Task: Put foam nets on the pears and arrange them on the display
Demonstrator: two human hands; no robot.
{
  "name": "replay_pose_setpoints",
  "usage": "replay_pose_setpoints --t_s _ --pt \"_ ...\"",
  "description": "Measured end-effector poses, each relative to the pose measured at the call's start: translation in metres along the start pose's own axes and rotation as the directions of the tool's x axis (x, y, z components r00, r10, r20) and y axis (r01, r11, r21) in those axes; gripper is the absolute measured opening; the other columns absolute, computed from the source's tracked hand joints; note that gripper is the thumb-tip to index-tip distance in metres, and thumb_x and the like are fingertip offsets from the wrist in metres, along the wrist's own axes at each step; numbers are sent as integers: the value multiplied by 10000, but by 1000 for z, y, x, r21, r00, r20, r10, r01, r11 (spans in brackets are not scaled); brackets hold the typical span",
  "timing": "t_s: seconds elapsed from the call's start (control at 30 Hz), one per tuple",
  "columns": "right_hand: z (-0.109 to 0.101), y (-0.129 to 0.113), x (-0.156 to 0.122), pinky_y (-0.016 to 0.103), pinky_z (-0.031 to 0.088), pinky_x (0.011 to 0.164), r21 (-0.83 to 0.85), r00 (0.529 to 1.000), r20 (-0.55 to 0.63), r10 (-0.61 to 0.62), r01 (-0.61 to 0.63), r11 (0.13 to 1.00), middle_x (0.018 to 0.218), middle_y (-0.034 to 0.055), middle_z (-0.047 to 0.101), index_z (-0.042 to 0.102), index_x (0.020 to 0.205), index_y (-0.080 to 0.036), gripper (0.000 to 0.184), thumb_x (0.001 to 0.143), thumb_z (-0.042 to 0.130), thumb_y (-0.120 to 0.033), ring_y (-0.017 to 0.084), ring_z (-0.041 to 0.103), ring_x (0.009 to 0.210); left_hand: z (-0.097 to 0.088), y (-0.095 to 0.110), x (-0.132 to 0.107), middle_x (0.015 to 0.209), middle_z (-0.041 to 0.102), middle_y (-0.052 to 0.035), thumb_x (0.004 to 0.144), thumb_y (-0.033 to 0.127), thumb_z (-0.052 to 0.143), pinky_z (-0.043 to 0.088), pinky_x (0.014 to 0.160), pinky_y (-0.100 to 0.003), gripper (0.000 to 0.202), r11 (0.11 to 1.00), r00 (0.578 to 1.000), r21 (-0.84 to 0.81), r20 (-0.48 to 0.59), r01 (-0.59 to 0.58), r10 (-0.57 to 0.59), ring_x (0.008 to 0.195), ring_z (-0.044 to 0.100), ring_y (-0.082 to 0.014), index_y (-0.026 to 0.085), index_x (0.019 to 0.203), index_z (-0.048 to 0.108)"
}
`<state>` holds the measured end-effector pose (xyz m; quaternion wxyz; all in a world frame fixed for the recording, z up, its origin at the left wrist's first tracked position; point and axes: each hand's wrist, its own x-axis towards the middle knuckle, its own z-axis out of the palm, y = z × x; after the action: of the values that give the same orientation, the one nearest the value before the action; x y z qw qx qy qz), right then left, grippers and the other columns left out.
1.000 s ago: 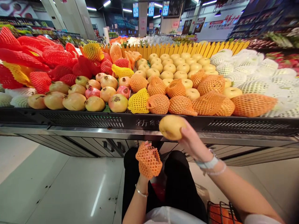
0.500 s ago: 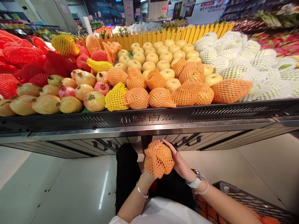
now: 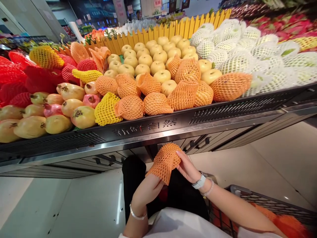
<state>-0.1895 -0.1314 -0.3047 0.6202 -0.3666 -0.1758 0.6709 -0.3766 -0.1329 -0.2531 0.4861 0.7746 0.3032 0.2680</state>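
Both hands close on the orange foam net (image 3: 164, 162), the left hand (image 3: 148, 190) pinching its lower edge, the right hand (image 3: 188, 168) cupping its side. A second ago the pear sat bare in the right hand; now it is hidden inside, so sleeving looks nearly done.

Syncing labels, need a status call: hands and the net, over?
Left hand pinching net at its lower edge. Right hand against its side, grip unclear. Shelf ahead, basket at right, neither touching.
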Motion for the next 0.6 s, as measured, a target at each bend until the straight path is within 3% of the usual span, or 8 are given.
replay_pose_setpoints --t_s 0.1,0.17,0.2,0.23,0.3,0.4,0.5,0.6 --pt "-5 -5 5 351 488 965 -35 996 -47 -77 75 997 1165 28 662 603 1117 -252 383 804 670 -462 211 606 1093 -21 -12 -17 949 724 -75 933 330 441 522 875 -398 306 973 955 -159 -271 -165 118 941 654 -237 244 901 734" --pt "-10 -7 8 380 461 999 -127 978 -65 -198 189 974 1203 35 635 568 1156 -259 413 812 652 -472 222 584 1121 -26 -28 -12 842 709 -39 902 364 486 551 754 -359 266 873 804 -391 -595 -291 2 811 659 -204 270 804 715" --pt "-13 -8 8 397 440 1022 -199 961 -55 -269 254 947 1238 42 611 550 1181 -262 432 814 649 -469 231 566 1144 -25 -36 -6 862 704 -29 885 406 508 557 723 -354 239 794 775 -533 -618 -292 -130 813 662 -202 283 828 705" --pt "-14 -9 8 413 416 1044 -285 939 -29 -342 320 904 1275 49 584 535 1207 -265 453 816 647 -464 239 548 1166 -21 -44 2 941 707 -30 874 485 506 560 728 -374 269 694 807 -681 -533 -232 -254 870 669 -220 299 914 697" --pt "-15 -10 7 441 375 1075 -456 888 76 -453 435 776 1331 62 533 508 1258 -271 493 819 645 -449 257 515 1203 -7 -56 18 1161 669 -78 836 692 414 521 856 -470 549 462 919 -886 -150 39 -365 1068 633 -291 283 1114 651" --pt "-14 -8 2 474 333 1099 -604 799 316 -512 585 541 1370 80 496 493 1297 -273 542 807 662 -433 286 468 1258 18 -65 30 1352 555 -165 735 823 387 368 986 -656 833 154 914 -922 308 355 -264 1252 494 -409 191 1239 586" --pt "-14 -6 -4 492 333 1099 -614 714 524 -465 695 375 1394 91 485 486 1323 -273 560 809 665 -401 303 446 1287 32 -66 29 1396 520 -166 786 725 474 259 1086 -635 751 3 905 -921 381 389 -188 1354 380 -383 146 1254 574" --pt "-14 -5 -9 480 383 1066 -615 698 591 -404 714 334 1360 83 531 481 1340 -284 489 867 596 -323 284 491 1252 36 -65 24 1366 556 -144 816 632 535 251 1127 -561 643 -53 902 -928 372 370 -220 1385 346 -340 139 1224 595"
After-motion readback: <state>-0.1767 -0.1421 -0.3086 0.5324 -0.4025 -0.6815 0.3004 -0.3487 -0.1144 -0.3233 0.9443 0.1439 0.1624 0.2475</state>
